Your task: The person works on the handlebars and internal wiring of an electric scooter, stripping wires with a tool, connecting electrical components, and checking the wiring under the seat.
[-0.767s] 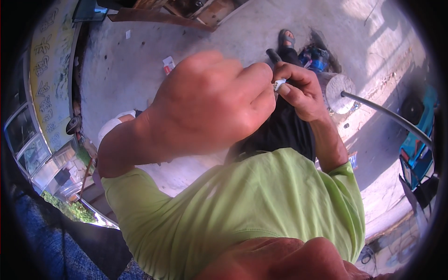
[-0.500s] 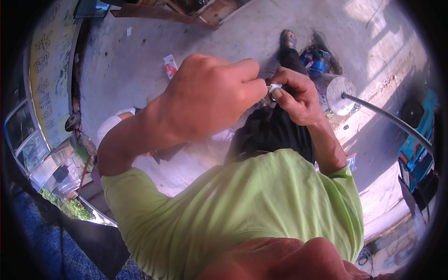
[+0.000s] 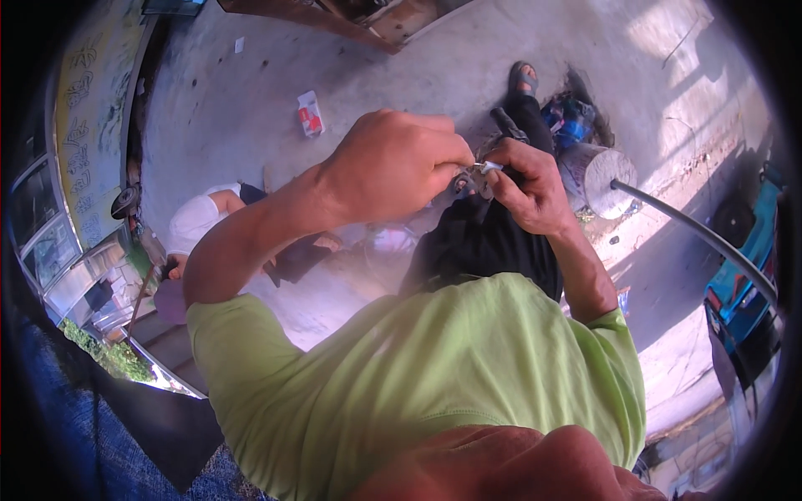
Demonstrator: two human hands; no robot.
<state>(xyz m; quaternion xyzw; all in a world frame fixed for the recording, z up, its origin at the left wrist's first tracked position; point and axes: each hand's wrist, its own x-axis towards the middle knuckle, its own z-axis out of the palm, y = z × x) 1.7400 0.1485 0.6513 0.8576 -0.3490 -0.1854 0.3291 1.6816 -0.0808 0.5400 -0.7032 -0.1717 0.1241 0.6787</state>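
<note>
In front of my torso both hands are raised close together over my black trousers (image 3: 489, 246). My right hand (image 3: 535, 188) pinches a small white piece (image 3: 491, 168) between thumb and fingers; its exact kind is too small to tell. On the other side, my left hand (image 3: 397, 159) has its thumb and forefinger pressed together right beside that piece. A thin, light bit shows at those fingertips, but I cannot make out what it is.
A red and white box (image 3: 310, 117) lies on the concrete floor (image 3: 251, 125). At the right stands a pale cylinder (image 3: 606, 185) with a grey pole (image 3: 697, 230), near a blue bundle (image 3: 570, 123). Another person in a white shirt (image 3: 194, 224) is low at the left.
My left hand has turned and drawn slightly down, its fingertips still at the white piece. My right hand keeps its pinch. The view has shifted a little, uncovering more of the other person.
</note>
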